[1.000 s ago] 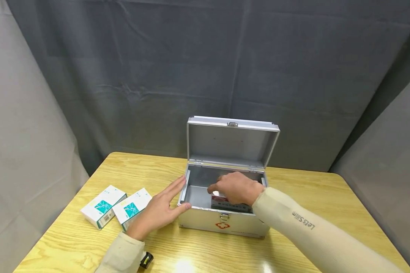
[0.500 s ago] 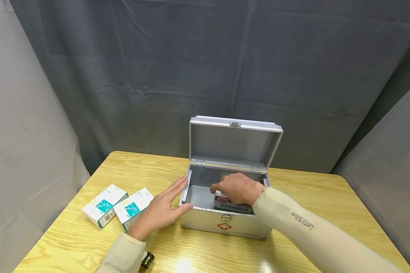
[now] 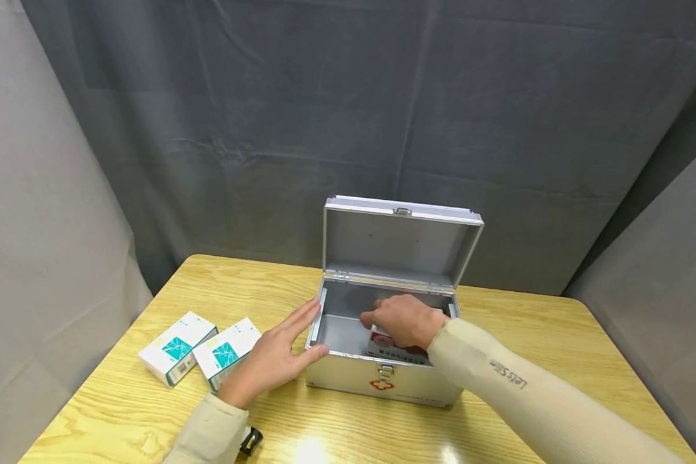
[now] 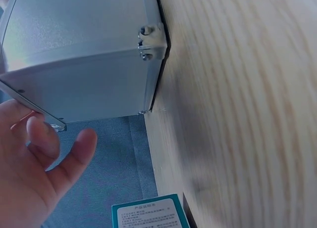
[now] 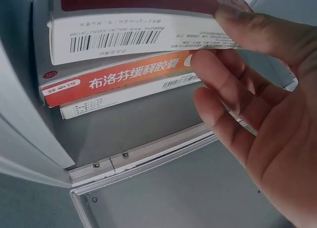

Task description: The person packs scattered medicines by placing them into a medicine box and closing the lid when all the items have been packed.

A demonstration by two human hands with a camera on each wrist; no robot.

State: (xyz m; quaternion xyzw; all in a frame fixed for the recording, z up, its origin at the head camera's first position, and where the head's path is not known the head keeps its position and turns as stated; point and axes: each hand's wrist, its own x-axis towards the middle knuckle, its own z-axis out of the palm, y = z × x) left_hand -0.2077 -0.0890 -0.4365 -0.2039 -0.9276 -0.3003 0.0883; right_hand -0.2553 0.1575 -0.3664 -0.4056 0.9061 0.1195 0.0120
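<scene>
My right hand (image 3: 406,320) reaches inside an open silver medicine case (image 3: 348,376) with a red cross mark. It pinches a white and maroon medicine box (image 5: 109,32) between thumb and fingers; the back of the hand hides part of this box in the head view. Under it in the right wrist view lie a red and orange-labelled capsule box (image 5: 133,79) and a white carton (image 5: 129,100). At the case's left rim, my left hand (image 3: 275,364) rests its extended fingertips, thumb spread toward the front corner.
Two white and teal medicine boxes (image 3: 176,348) lie on the wooden table (image 3: 122,415), left of the case. The hinged lid (image 3: 403,248) stands upright at the back. Grey curtains (image 3: 267,129) surround the table behind and at both sides.
The right hand and its medicine box have shifted slightly rightward along with the whole view. The left hand keeps its place at the rim.
</scene>
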